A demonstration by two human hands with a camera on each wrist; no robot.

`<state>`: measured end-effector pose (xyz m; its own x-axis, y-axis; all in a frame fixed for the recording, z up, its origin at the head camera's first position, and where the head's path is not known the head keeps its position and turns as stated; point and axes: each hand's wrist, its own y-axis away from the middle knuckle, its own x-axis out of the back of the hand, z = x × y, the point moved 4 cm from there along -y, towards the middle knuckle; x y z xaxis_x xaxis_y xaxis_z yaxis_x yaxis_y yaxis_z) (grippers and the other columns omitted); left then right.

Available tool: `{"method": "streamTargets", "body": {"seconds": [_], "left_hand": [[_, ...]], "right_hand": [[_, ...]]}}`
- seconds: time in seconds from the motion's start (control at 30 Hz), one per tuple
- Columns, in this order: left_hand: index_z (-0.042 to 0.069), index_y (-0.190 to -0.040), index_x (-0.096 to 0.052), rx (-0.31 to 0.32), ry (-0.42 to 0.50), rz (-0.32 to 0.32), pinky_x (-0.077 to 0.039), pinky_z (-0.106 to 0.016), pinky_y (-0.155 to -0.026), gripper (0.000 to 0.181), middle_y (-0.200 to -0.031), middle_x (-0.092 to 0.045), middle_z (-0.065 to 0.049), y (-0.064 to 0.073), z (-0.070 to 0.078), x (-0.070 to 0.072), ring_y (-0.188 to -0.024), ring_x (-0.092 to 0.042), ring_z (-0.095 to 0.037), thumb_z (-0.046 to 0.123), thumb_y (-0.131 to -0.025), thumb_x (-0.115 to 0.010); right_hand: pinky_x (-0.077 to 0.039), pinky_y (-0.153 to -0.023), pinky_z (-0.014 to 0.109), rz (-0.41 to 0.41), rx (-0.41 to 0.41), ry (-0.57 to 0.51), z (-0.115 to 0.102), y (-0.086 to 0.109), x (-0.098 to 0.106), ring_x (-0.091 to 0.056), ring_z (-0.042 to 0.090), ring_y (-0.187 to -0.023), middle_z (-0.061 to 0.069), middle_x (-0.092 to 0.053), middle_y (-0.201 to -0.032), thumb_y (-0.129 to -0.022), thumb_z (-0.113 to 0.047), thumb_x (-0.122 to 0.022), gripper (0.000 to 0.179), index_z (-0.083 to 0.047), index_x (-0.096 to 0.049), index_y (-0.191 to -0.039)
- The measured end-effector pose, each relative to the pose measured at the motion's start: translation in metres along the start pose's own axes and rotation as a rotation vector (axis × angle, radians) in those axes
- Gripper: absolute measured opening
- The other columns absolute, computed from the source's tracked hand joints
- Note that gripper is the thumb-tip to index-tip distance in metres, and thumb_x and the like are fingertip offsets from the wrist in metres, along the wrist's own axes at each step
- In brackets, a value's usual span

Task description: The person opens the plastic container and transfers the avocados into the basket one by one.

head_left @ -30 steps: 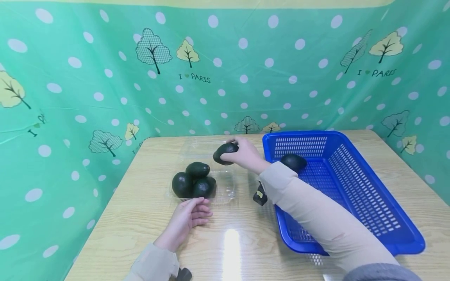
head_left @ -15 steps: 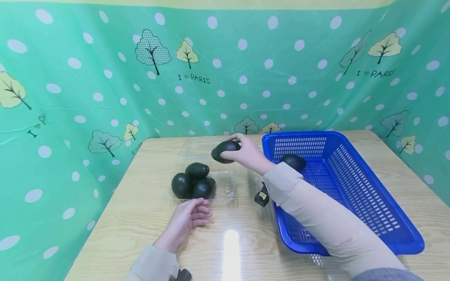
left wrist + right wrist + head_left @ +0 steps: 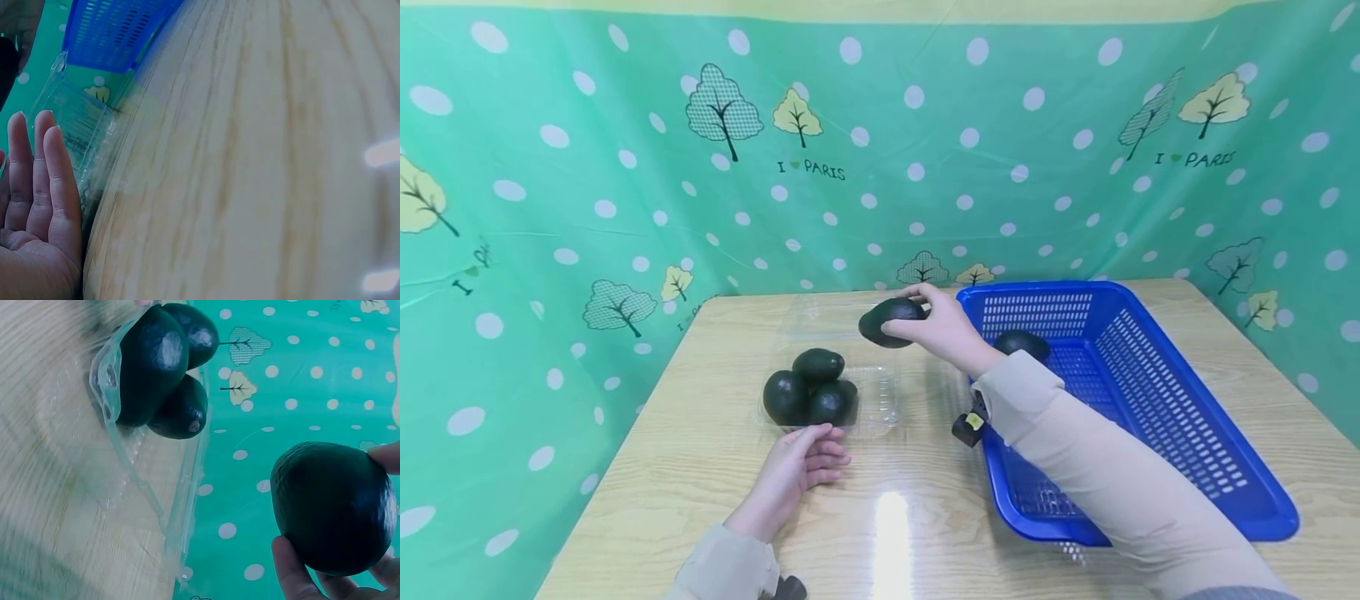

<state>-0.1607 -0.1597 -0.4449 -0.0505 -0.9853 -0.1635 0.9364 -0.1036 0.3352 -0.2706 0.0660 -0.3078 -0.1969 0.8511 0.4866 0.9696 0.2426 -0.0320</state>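
Observation:
A dark green avocado [image 3: 891, 322] is held in my right hand [image 3: 943, 327], thumb on the near side and fingers behind, raised above the right part of a clear plastic clamshell box [image 3: 880, 400]. In the right wrist view the held avocado [image 3: 334, 509] fills the lower right, pinched by fingertips. Three avocados [image 3: 786, 398] sit bunched in the left part of the box. My left hand [image 3: 797, 467] lies at the box's front edge, its fingers extended. In the left wrist view that hand [image 3: 44, 206] shows straight fingers beside the clear box, nothing in them.
A blue plastic basket [image 3: 1213, 400] stands on the right, one avocado [image 3: 1022, 343] at its far left corner. The box's clear lid [image 3: 827, 317] lies folded back behind it. A green patterned cloth [image 3: 850, 192] hangs behind the wooden table [image 3: 700, 433].
My right hand has moved slightly to the right with the avocado, turning it a little. The left hand and the boxed avocados stay in place.

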Motion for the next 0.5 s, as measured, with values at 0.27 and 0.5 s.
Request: {"method": "streamTargets", "body": {"seconds": [0.27, 0.5], "left_hand": [[0.003, -0.105, -0.068, -0.004, 0.000, 0.000, -0.061, -0.029, -0.074, 0.028, -0.080, -0.070, 0.003, 0.000, 0.000, 0.000, -0.081, -0.072, -0.015, 0.026, -0.099, -0.054], [0.004, -0.104, -0.069, 0.002, 0.007, -0.001, -0.061, -0.029, -0.074, 0.027, -0.079, -0.071, 0.003, 0.000, -0.001, 0.001, -0.081, -0.073, -0.015, 0.025, -0.099, -0.054]], "right_hand": [[-0.054, -0.090, 0.043, 0.009, -0.006, -0.049, -0.001, 0.008, 0.009, -0.058, 0.030, -0.113, 0.012, -0.053, -0.133, -0.081, -0.033, -0.077, 0.059, -0.015, -0.054, -0.133], [-0.052, -0.093, 0.044, 0.011, -0.023, -0.064, 0.002, 0.010, 0.014, -0.056, 0.030, -0.117, 0.012, -0.053, -0.134, -0.081, -0.032, -0.076, 0.060, -0.014, -0.054, -0.134]]}}
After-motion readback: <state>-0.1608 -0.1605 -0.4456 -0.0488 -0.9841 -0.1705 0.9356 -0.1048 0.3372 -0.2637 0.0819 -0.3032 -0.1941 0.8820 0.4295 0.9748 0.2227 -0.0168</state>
